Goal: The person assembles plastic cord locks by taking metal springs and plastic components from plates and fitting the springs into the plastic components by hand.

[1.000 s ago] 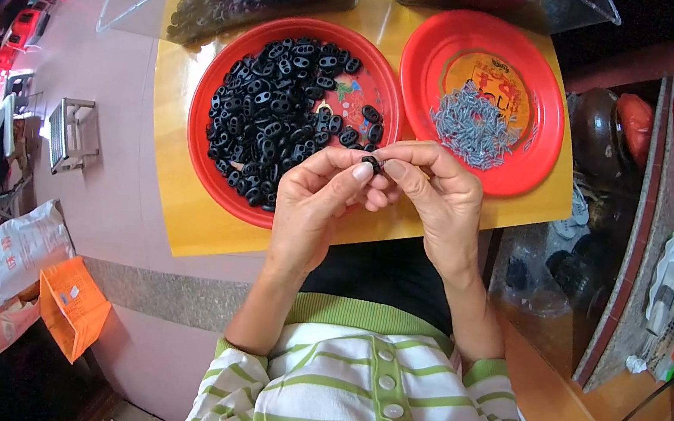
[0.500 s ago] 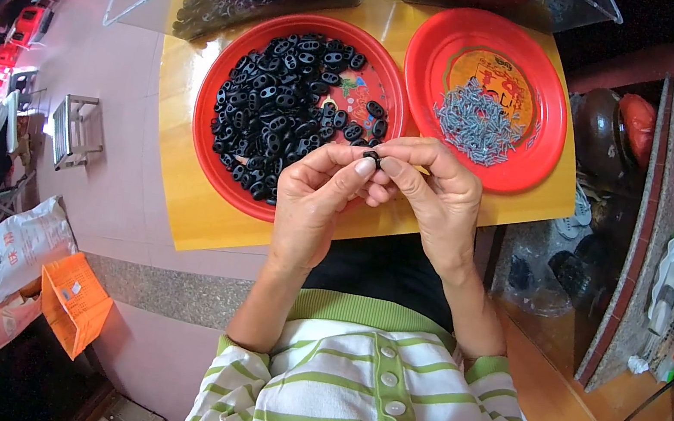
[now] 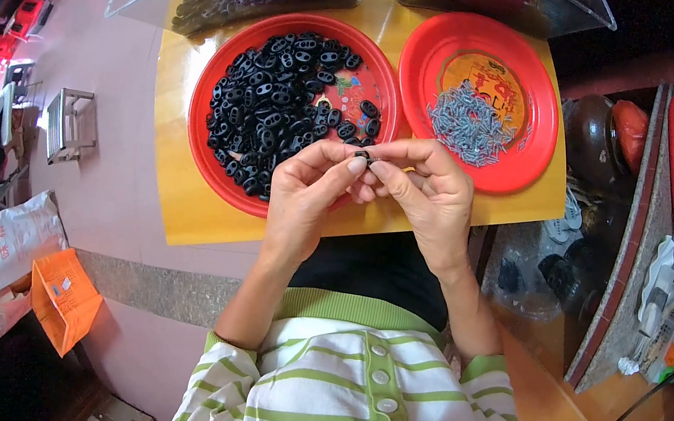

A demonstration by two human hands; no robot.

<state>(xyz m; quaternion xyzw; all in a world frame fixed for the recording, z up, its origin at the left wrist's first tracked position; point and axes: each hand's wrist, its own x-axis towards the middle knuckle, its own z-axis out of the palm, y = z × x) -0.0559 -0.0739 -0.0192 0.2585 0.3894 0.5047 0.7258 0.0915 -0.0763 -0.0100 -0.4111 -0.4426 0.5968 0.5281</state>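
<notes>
Mid-frame, the left hand (image 3: 303, 192) pinches a small black piece (image 3: 363, 156), likely light, stiff and best gripped by its edges; whether the right hand (image 3: 430, 198), fingertips against it, grips anything is unclear.

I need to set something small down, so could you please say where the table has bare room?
The yellow table has a bare near-left corner, between the left red tray and the table's edges, plus a strip along the near edge below the right red plate. Behind, near the clear bins, is crowded.
</notes>
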